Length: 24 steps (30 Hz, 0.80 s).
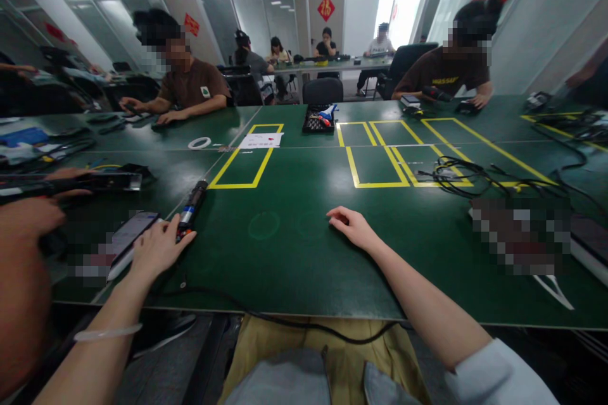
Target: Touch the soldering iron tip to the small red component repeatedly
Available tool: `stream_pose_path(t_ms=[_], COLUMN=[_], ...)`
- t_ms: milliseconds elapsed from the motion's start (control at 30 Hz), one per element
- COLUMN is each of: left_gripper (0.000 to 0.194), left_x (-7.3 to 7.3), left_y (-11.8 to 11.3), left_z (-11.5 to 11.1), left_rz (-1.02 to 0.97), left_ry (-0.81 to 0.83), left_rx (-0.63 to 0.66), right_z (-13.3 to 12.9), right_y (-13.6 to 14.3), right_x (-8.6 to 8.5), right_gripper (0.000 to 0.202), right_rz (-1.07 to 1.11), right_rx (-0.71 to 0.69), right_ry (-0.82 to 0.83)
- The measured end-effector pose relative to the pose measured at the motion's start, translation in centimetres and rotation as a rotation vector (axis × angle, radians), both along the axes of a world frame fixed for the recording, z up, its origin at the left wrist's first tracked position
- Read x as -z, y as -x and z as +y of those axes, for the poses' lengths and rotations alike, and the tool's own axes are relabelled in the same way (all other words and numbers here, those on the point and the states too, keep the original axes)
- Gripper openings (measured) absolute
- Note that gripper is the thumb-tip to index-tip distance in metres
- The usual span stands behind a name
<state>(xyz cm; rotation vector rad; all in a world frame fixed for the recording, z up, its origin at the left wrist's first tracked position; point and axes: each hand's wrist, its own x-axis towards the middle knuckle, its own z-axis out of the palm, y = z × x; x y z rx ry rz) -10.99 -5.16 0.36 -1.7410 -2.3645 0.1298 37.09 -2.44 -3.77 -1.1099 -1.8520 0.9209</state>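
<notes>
Left of centre, I see the dark cylindrical tool (193,205) on the counter (294,278), its lower end right at the left hand (159,245); whether that grips it, I cannot tell. The right hand (352,226), near mid-frame, is loosely curled, partly open.

- And there's the tray (317,131), with a wide lane of bare tabletop (285,259) running on its near side, between the two hands.
- Right hand (350,226) sits in that lane, nearer than the tray and slightly right.
- Left and nearer than the tray, it's crowded: left hand (159,245) touching the tool (190,210), phone (133,234) just beside.
- Well right of the tray, tangled cables (453,174) block the way.
- Left of the tray, flat paper (260,141) lets a hand pass over.
</notes>
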Motion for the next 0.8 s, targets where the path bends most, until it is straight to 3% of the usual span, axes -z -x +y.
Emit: stream_pose_path(t_ms=[200,300,467,533,633,700,800], left_gripper=[0.051,0.038,0.043,0.043,0.040,0.043,0.045], left_x=[-0.3,-0.8,-2.5,-3.0,-3.3,-3.2,-2.4], left_y=[-1.8,-2.3,-4.1,-6.4,-11.8,-16.1,-22.2], left_z=[-1.4,-1.8,-1.0,-0.2,1.4,2.6,4.4], left_rz=[0.068,0.023,-0.032,-0.209,-0.634,-0.884,-1.182], left_ry=[-0.202,-0.191,-0.185,-0.207,-0.195,-0.099,0.104], left_rx=[0.090,0.116,0.070,0.135,0.390,0.544,0.670], right_z=[0.0,0.0,0.2,0.3,0.2,0.2,0.2], right_y=[0.2,0.4,0.8,0.9,1.0,1.0,0.9], right_x=[-0.2,-0.3,-0.2,-0.1,-0.1,0.0,0.1], right_gripper=[0.022,0.022,0.023,0.024,0.024,0.024,0.025], right_rz=[0.001,0.005,0.035,0.048,0.058,0.061,0.068], right_rx=[0.008,0.006,-0.001,-0.005,-0.007,-0.014,-0.029], right_ry=[0.009,0.013,0.030,0.033,0.037,0.039,0.039])
